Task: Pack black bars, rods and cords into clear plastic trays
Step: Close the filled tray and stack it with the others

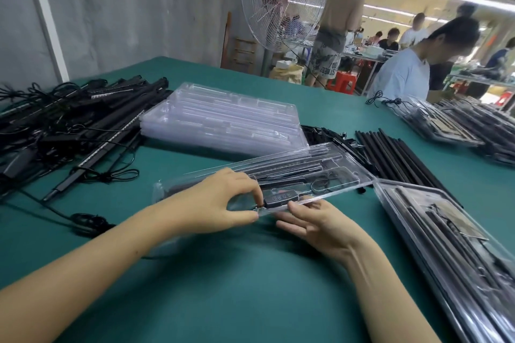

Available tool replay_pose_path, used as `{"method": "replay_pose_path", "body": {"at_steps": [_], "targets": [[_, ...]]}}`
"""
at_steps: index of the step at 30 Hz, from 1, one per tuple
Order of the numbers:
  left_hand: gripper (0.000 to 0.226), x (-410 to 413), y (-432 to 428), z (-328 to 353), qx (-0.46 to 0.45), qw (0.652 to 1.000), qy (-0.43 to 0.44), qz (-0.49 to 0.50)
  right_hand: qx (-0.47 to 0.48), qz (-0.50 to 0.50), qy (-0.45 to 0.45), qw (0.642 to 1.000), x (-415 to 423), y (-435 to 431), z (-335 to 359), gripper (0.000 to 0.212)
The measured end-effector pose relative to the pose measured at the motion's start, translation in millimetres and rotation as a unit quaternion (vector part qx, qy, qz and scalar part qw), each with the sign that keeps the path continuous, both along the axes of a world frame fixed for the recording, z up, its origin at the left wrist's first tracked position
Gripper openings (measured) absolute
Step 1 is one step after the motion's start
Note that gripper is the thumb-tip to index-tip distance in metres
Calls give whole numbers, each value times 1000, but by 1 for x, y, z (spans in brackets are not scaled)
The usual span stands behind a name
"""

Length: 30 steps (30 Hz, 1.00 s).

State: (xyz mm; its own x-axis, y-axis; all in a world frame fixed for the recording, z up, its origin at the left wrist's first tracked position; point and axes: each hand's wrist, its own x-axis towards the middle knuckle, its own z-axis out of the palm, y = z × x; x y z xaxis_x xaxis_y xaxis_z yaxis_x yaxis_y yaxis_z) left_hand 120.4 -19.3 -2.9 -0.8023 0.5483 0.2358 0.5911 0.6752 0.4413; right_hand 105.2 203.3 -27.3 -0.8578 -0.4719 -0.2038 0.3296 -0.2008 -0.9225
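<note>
Pinching the left end of the black controller, the left hand held it at the near rim of the clear tray, whose long axis ran left to right above the green table, while the right hand, flat and open, propped that rim from beneath.

Left hand pinches near edge of clear tray, fingertips right beside black controller sitting in it. Right hand palm up under the same edge, fingers mostly straight. Tray is tilted above green table, with black bars and a coiled cord inside. Stack of empty trays behind it. Pile of bars with cords far left, loose black rods right, filled trays at right edge. Fan in background.
</note>
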Motion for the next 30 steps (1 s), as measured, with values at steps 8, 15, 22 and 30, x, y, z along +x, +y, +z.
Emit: {"method": "replay_pose_path", "body": {"at_steps": [8, 15, 22, 30], "targets": [[22, 6, 13, 2, -226, 966, 125, -9, 193, 60, -41, 978, 8, 5, 21, 40], [25, 7, 12, 3, -257, 947, 183, 66, 486, -13, 236, 841, 17, -5, 38, 14], [34, 6, 4, 12, -234, 938, 221, 126, 541, -106, 466, 692, 24, -25, 41, 13], [37, 8, 1, 11, -227, 941, 223, 118, 512, -86, 569, 638, 29, -37, 36, 14]]}}
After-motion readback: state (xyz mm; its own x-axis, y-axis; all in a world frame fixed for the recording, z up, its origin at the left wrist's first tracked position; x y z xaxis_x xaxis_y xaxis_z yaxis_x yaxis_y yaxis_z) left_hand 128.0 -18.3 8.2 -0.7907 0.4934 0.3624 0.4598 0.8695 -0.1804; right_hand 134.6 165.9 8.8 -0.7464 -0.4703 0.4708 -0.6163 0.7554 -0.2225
